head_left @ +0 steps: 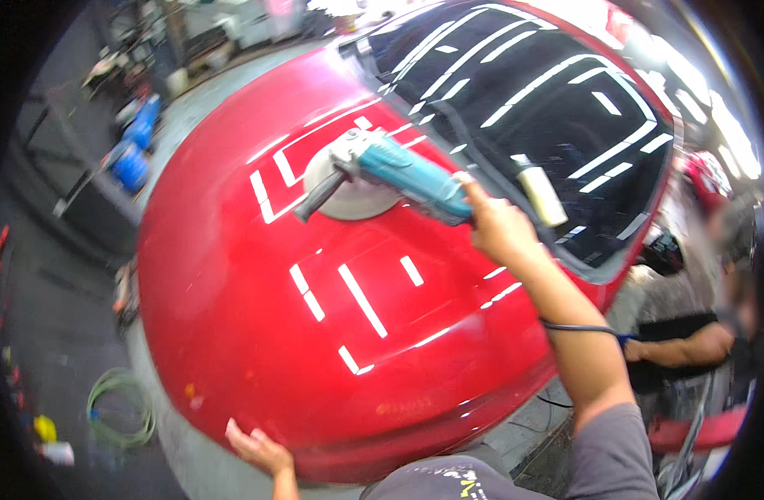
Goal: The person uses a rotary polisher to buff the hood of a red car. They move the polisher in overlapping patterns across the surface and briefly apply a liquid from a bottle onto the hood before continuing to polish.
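Observation:
My right hand (pixel 500 223) grips the rear end of a teal rotary polisher (pixel 407 173). Its round pale pad (pixel 361 200) lies against the glossy red car hood (pixel 257 367), and the black side handle (pixel 319 198) sticks out with no hand on it. A dark cord crosses my right forearm. Down at the hood's near edge is my left hand (pixel 261 450), fingers stretched out and holding nothing; it seems to touch the paint there. A bottle of pale yellow liquid (pixel 542 192) lies on the dark windshield (pixel 515 92), just beyond my right hand.
At the right, a co-worker's forearm (pixel 686 346) reaches in beside the car. A coiled green hose (pixel 119 408) lies on the floor at the left, and blue containers (pixel 132 158) stand farther back. Bright lamp reflections cover the hood and glass.

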A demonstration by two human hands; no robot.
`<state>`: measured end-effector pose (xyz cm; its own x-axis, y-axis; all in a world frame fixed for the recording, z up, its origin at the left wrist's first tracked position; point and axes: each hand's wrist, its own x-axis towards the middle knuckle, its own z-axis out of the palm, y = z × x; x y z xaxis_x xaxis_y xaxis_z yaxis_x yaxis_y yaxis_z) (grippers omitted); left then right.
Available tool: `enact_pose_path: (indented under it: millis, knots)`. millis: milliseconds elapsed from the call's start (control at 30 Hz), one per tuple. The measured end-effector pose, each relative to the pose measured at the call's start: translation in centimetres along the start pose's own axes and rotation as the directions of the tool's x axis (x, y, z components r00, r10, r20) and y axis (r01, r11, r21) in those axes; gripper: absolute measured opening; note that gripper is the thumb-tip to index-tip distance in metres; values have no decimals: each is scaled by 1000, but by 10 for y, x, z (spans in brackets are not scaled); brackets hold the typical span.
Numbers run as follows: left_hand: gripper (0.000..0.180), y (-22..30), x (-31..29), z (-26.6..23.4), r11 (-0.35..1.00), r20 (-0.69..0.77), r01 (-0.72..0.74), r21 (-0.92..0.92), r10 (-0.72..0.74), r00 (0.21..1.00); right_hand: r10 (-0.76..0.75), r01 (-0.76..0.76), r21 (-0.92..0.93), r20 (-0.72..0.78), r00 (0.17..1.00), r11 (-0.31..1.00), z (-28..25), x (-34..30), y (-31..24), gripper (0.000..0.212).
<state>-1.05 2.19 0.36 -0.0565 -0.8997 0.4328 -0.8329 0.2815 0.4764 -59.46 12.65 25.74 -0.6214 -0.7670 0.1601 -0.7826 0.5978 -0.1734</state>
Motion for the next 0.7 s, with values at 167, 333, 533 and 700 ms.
enact_pose_path:
  millis: [167, 333, 533, 700]
  knots:
    - [68, 19, 7, -36, 1000, -86, 26, -17, -27, 996, 89, -89, -14, 13, 996, 996, 5, -18, -5, 83]
    - [67, 24, 6, -32, 996, -186, -15, 90, 32, 982, 140, -139, -21, 141, 980, 990, -14, -76, -31, 90]
    - [58, 93, 27, -67, 932, -330, -319, -173, 250, 910, -126, 126, 10, 184, 975, 992, -2, -131, -96, 92]
    - [36, 138, 62, -74, 818, -75, -6, -575, -45, 996, -233, 232, 30, 219, 947, 972, 18, -159, -148, 89]
